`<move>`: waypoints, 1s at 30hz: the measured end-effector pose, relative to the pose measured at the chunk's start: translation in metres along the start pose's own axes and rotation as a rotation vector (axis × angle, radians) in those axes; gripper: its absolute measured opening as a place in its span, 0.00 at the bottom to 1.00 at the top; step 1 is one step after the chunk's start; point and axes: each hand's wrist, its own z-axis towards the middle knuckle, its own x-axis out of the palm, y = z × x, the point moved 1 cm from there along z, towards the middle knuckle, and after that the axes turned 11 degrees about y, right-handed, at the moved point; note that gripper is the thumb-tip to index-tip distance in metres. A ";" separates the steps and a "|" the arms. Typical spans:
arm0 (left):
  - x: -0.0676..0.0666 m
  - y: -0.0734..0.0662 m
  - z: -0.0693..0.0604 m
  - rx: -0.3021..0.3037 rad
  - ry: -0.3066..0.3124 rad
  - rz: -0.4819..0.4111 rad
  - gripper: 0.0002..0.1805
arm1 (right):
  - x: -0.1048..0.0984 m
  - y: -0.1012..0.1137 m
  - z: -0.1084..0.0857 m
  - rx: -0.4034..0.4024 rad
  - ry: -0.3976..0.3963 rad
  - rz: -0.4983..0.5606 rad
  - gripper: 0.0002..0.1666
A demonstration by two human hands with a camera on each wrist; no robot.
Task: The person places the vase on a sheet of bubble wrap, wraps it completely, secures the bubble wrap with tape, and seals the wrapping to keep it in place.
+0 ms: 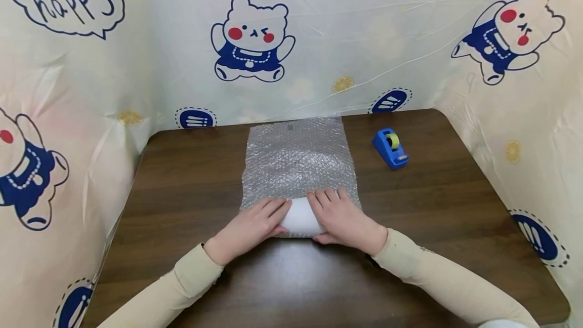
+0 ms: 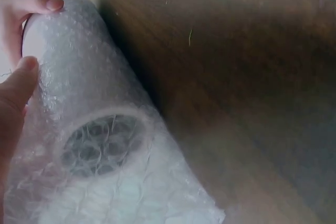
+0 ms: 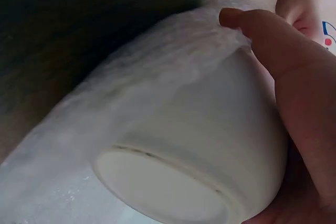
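Note:
A white cylindrical vessel point(image 1: 300, 215) lies on its side at the near end of a bubble wrap sheet point(image 1: 298, 161). Its round opening point(image 2: 105, 144) shows through the wrap in the left wrist view, and its flat base point(image 3: 163, 187) in the right wrist view. The left hand point(image 1: 255, 224) grips the vessel's left part, thumb low on the near edge. On the right part, the right hand point(image 1: 343, 219) holds vessel and wrap, fingers over the top. In the right wrist view its thumb presses the wrap's edge against the white side.
A blue tape dispenser point(image 1: 390, 150) with yellowish tape stands right of the wrap on the brown wooden table point(image 1: 182, 181). Printed cloth point(image 1: 319, 39) with bear figures hangs behind the table and along both sides.

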 end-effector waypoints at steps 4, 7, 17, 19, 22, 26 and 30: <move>-0.002 0.003 0.001 0.009 -0.025 0.012 0.31 | 0.000 -0.003 0.000 -0.025 -0.006 -0.010 0.57; -0.004 0.001 0.001 0.066 -0.097 0.064 0.19 | 0.000 -0.005 0.001 -0.031 0.011 0.009 0.54; 0.002 -0.030 0.005 0.239 -0.133 0.183 0.10 | -0.003 -0.014 0.004 -0.057 0.054 0.118 0.50; 0.009 -0.037 0.005 0.126 -0.086 0.182 0.25 | -0.003 -0.016 0.004 -0.063 0.067 0.136 0.49; 0.018 -0.042 0.005 -0.100 0.006 0.193 0.52 | -0.002 -0.018 0.004 -0.068 0.083 0.155 0.48; 0.025 -0.039 0.008 -0.280 0.080 0.241 0.64 | 0.001 -0.021 0.005 -0.082 0.093 0.159 0.49; 0.027 -0.032 0.014 -0.305 0.066 0.276 0.65 | 0.003 -0.022 0.005 -0.093 0.081 0.165 0.49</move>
